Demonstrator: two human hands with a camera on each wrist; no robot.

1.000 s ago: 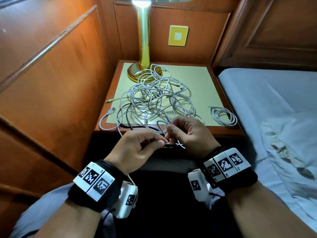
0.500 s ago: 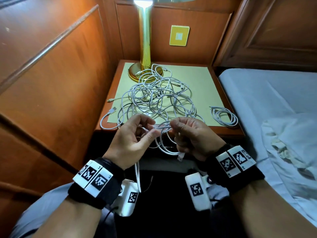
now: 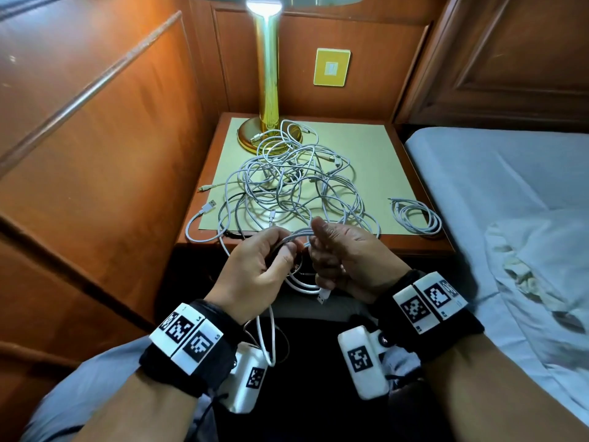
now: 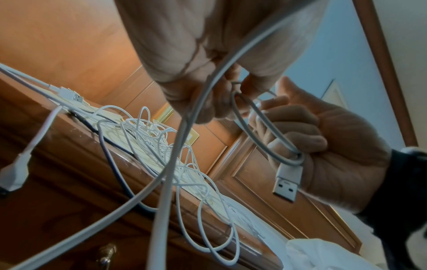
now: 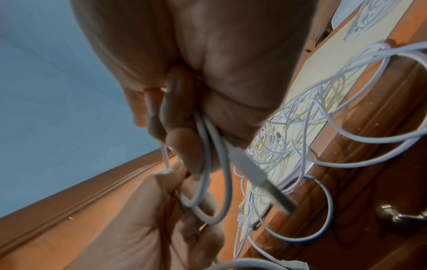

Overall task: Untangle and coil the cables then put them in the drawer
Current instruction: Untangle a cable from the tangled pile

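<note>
Cables, white, tangled heap [image 3: 293, 186]: lies on the cream mat of the wooden desk [image 3: 414, 247], its far strands draped over the base of a gold lamp [image 3: 267, 90]. One USB end [image 3: 208, 206] trails to the mat's left edge. Coiled cable [image 3: 416, 216]: lies apart at the desk's right edge, beside the bed [image 3: 494, 173]. Held cable [image 3: 294, 236]: looped between both hands in front of the desk; its USB plug [image 4: 287, 180] hangs below the right palm. Left hand [image 3: 255, 275]: fingers curled, pinching the loops. Right hand [image 3: 347, 260]: fingers [image 5: 184, 146] curled around the strands. Drawer knob [image 5: 392, 215]: brass, on the desk front under the overhanging loops.
</note>
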